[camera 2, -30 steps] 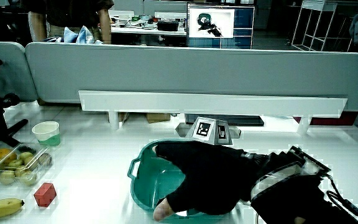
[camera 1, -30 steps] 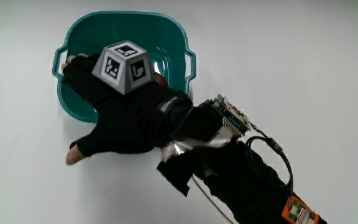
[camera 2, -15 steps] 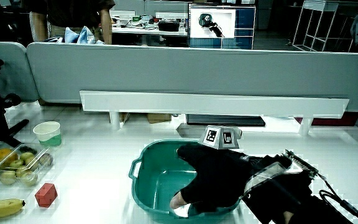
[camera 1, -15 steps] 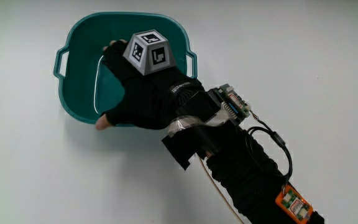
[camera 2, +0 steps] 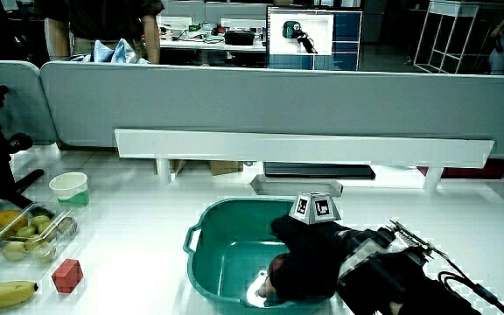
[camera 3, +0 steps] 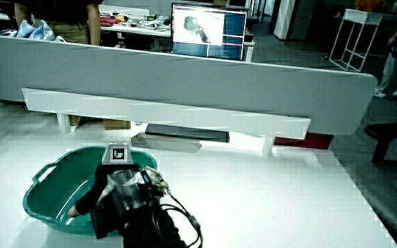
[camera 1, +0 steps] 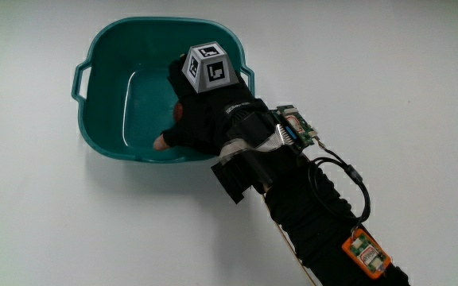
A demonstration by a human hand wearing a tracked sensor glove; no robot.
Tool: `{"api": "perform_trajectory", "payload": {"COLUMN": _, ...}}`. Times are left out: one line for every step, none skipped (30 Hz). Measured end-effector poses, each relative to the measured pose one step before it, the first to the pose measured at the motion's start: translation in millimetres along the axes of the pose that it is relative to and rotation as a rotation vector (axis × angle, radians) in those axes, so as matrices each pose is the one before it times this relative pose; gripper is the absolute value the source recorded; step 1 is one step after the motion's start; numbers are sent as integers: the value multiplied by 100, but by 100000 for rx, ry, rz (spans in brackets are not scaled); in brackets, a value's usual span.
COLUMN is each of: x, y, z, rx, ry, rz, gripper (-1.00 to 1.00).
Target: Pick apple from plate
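Observation:
A teal basin (camera 1: pixel 106 95) with two handles stands on the white table, also seen in both side views (camera 2: pixel 217 254) (camera 3: pixel 47 186). The gloved hand (camera 1: pixel 201 119) reaches down inside it, the patterned cube (camera 1: pixel 211 70) on its back facing up. Its fingers are curled downward and the bare thumb tip (camera 1: pixel 161 144) rests near the basin floor. In a side view a dark red apple (camera 2: pixel 278 264) shows under the palm, wrapped by the hand (camera 2: pixel 309 258). The main view hides the apple beneath the hand. The forearm, with its cables, crosses the basin's rim.
In a side view, a red cube (camera 2: pixel 66 274), a banana (camera 2: pixel 3 290), a clear box of fruit (camera 2: pixel 24 232) and a pale cup (camera 2: pixel 68 187) sit at the table's edge beside the basin. A low white rail (camera 2: pixel 304 144) runs before the grey partition.
The hand has drawn in from over the basin's near rim, where it lay spread with the thumb outside, to deep inside the basin. Its fingers have curled down around the apple.

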Motion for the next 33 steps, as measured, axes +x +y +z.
{"api": "perform_trajectory", "payload": {"x": 162, "y": 279, "z": -211, "rx": -138, "ry": -1282, "rz": -2364, "gripper": 0}}
{"api": "perform_trajectory", "payload": {"x": 69, "y": -11, "z": -14, "rx": 956, "ry": -280, "rz": -968, "gripper": 0}}
{"api": "perform_trajectory", "payload": {"x": 32, "y": 171, "z": -193, "rx": -3503, "ry": -565, "rz": 637, "gripper": 0}}
{"api": "perform_trajectory", "payload": {"x": 116, "y": 121, "z": -119, "rx": 1179, "ry": -918, "rz": -2797, "gripper": 0}}
{"api": "perform_trajectory", "payload": {"x": -38, "y": -113, "z": 51, "rx": 1057, "ry": 482, "rz": 1371, "gripper": 0}}
{"api": "perform_trajectory", "payload": {"x": -13, "y": 255, "z": -208, "rx": -2247, "ry": -682, "rz": 628, "gripper": 0}}
{"api": "perform_trajectory", "payload": {"x": -16, "y": 157, "z": -140, "rx": -1727, "ry": -720, "rz": -547, "gripper": 0}}
{"api": "perform_trajectory", "payload": {"x": -58, "y": -38, "z": 35, "rx": 2248, "ry": -1066, "rz": -684, "gripper": 0}}
{"api": "perform_trajectory", "payload": {"x": -20, "y": 135, "z": -101, "rx": -1561, "ry": -1134, "rz": -1281, "gripper": 0}}
{"api": "perform_trajectory", "payload": {"x": -9, "y": 202, "z": -110, "rx": -1065, "ry": -790, "rz": -879, "gripper": 0}}
{"api": "perform_trajectory", "payload": {"x": -27, "y": 45, "z": -2, "rx": -1456, "ry": -39, "rz": 302, "gripper": 0}}
{"api": "perform_trajectory", "payload": {"x": -24, "y": -120, "z": 114, "rx": 1713, "ry": -318, "rz": -59, "gripper": 0}}
{"api": "perform_trajectory", "payload": {"x": 70, "y": 300, "z": -208, "rx": -4426, "ry": 260, "rz": -538, "gripper": 0}}
{"api": "perform_trajectory", "payload": {"x": 93, "y": 82, "z": -46, "rx": 889, "ry": -596, "rz": -1744, "gripper": 0}}
{"api": "perform_trajectory", "payload": {"x": 65, "y": 126, "z": -97, "rx": -856, "ry": 1442, "rz": 1597, "gripper": 0}}
{"api": "perform_trajectory", "payload": {"x": 63, "y": 72, "z": -54, "rx": -534, "ry": 363, "rz": 1111, "gripper": 0}}
{"api": "perform_trajectory", "payload": {"x": 83, "y": 141, "z": -99, "rx": -2785, "ry": 538, "rz": -256, "gripper": 0}}
{"api": "perform_trajectory", "payload": {"x": 30, "y": -120, "z": 88, "rx": 2873, "ry": 292, "rz": 58, "gripper": 0}}
{"api": "perform_trajectory", "payload": {"x": -13, "y": -34, "z": -11, "rx": -1070, "ry": 1566, "rz": 2018, "gripper": 0}}
{"api": "perform_trajectory", "payload": {"x": 8, "y": -10, "z": 43, "rx": 2155, "ry": -1529, "rz": -1330, "gripper": 0}}
{"api": "perform_trajectory", "payload": {"x": 43, "y": 139, "z": -65, "rx": -2299, "ry": 767, "rz": 559, "gripper": 0}}
{"api": "perform_trajectory", "payload": {"x": 24, "y": -40, "z": 76, "rx": 2407, "ry": 29, "rz": -969, "gripper": 0}}
{"api": "perform_trajectory", "payload": {"x": -62, "y": 3, "z": -12, "rx": -3002, "ry": 1261, "rz": 3318, "gripper": 0}}
{"api": "perform_trajectory", "payload": {"x": 20, "y": 48, "z": 12, "rx": 1375, "ry": -459, "rz": -938, "gripper": 0}}
{"api": "perform_trajectory", "payload": {"x": 11, "y": 23, "z": 7, "rx": -200, "ry": -627, "rz": -823, "gripper": 0}}
{"api": "perform_trajectory", "payload": {"x": 61, "y": 12, "z": 10, "rx": 93, "ry": 132, "rz": -1034, "gripper": 0}}
{"api": "perform_trajectory", "payload": {"x": 23, "y": -24, "z": 28, "rx": 621, "ry": 969, "rz": 1445, "gripper": 0}}
{"api": "perform_trajectory", "payload": {"x": 23, "y": 133, "z": -82, "rx": -2790, "ry": 740, "rz": 1456, "gripper": 0}}
{"api": "perform_trajectory", "payload": {"x": 31, "y": -37, "z": 35, "rx": 1667, "ry": -1002, "rz": -1940, "gripper": 0}}
{"api": "perform_trajectory", "payload": {"x": -3, "y": -41, "z": 7, "rx": -41, "ry": 428, "rz": 615, "gripper": 0}}
{"api": "perform_trajectory", "payload": {"x": 27, "y": -13, "z": -9, "rx": 1228, "ry": -1149, "rz": -1556, "gripper": 11}}
{"api": "perform_trajectory", "payload": {"x": 5, "y": -18, "z": -25, "rx": 110, "ry": 532, "rz": 1957, "gripper": 22}}
{"api": "perform_trajectory", "payload": {"x": 40, "y": 41, "z": -43, "rx": -668, "ry": -464, "rz": -532, "gripper": 33}}
